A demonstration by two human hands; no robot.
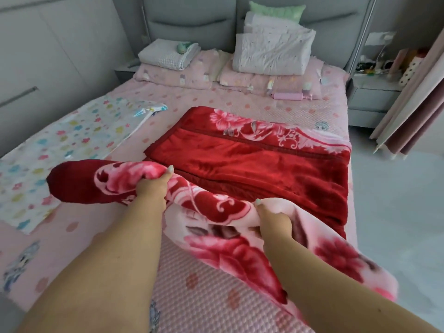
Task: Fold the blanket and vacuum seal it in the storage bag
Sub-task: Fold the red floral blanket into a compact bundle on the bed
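Observation:
A thick red blanket (259, 164) with pink flowers lies partly folded across the middle of the pink bed. Its near edge is lifted off the mattress. My left hand (153, 186) grips that edge on the left, thumb over the plush. My right hand (271, 217) grips the same edge further right and nearer to me. A loose corner of the blanket hangs out to the left of my left hand. The storage bag (72, 150), flat plastic with coloured flowers, lies on the bed to the left, with its printed insert at the far end.
Folded white bedding (271, 54) and pink pillows (182, 73) are stacked against the grey headboard. A pink hand pump (288, 96) lies near the pillows. The bed's right edge (350, 188) drops to grey floor. A nightstand (374, 92) and pink curtain (413, 102) stand at far right.

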